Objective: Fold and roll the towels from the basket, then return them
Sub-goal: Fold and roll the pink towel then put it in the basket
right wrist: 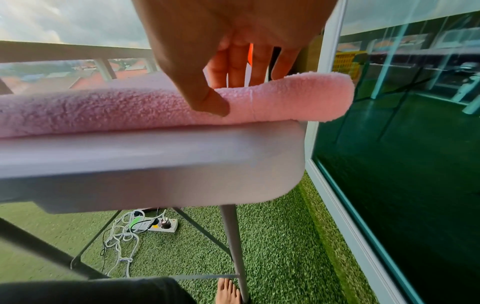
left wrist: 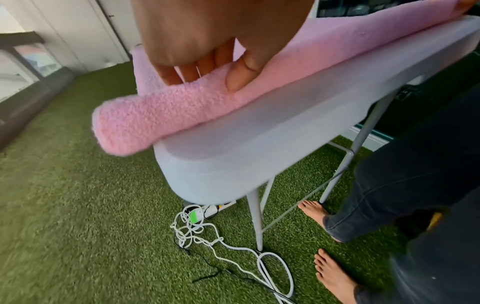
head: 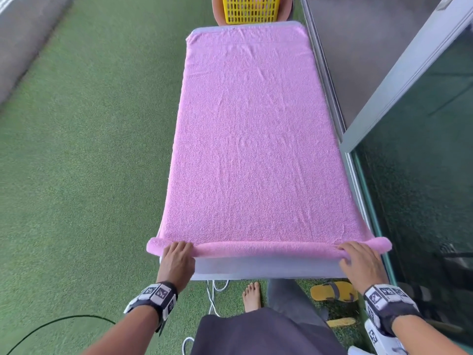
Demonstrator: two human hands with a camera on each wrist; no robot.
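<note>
A pink towel [head: 250, 139] lies flat along the grey folding table [head: 266, 269], covering nearly all of its top. Its near end is turned into a thin roll [head: 266, 248] at the table's front edge, sticking out past both corners. My left hand [head: 178, 254] grips the roll near its left end [left wrist: 145, 121], fingers over the top and thumb on the near side. My right hand [head: 358, 256] grips the roll near its right end [right wrist: 298, 98] in the same way. A yellow slotted basket [head: 250, 8] stands beyond the table's far end.
Green artificial turf [head: 89, 162] surrounds the table. A glass door and metal frame [head: 399, 103] run close along the right side. Under the table lie a power strip and tangled white cables [left wrist: 200, 222]. My bare feet [head: 252, 295] and yellow sandals [head: 332, 292] are at the near end.
</note>
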